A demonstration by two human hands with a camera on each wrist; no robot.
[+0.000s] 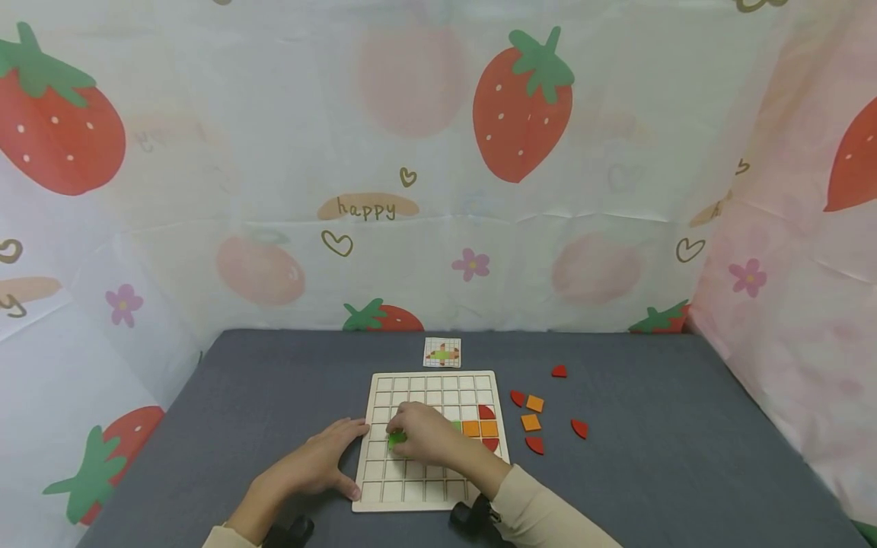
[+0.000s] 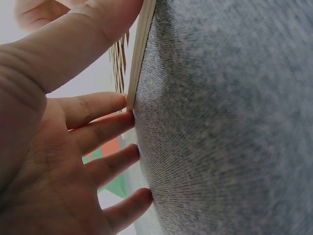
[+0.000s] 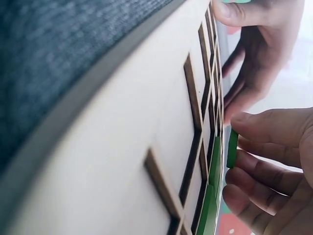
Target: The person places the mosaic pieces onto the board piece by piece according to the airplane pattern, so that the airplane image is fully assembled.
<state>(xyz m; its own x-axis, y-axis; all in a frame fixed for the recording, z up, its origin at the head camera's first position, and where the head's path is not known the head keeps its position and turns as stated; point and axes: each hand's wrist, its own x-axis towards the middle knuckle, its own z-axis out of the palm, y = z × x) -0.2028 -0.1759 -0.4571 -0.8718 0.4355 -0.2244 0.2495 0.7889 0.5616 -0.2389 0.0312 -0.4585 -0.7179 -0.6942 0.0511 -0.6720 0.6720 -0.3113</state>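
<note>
I see the thin, flat green tile (image 3: 233,149) pinched in the right hand (image 1: 428,435), just above the left part of the pale wooden grid board (image 1: 404,493); its long edge runs roughly along the board's face, pointing unclear. The left hand (image 1: 318,457), farther off, touches the board's left edge, fingers spread
</note>
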